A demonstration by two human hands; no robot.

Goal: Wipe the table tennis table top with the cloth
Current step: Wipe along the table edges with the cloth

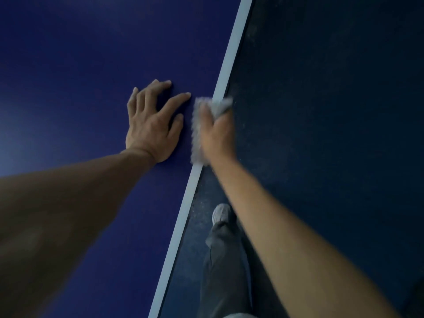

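The blue table tennis table top [80, 65] fills the left half of the view, with its white edge line [231, 58] running diagonally from upper right to lower left. My left hand [153, 120] lies flat on the blue surface, fingers spread. Just to its right, my right hand [215, 131] holds a grey cloth [196, 129] against the table's edge; the cloth wraps over the white line and part of it bunches beyond my fingers past the edge. The right hand is blurred.
Dark speckled floor [332, 111] lies to the right of the table edge. My leg in grey trousers [222, 267] and a light shoe [220, 213] stand on the floor close beside the table.
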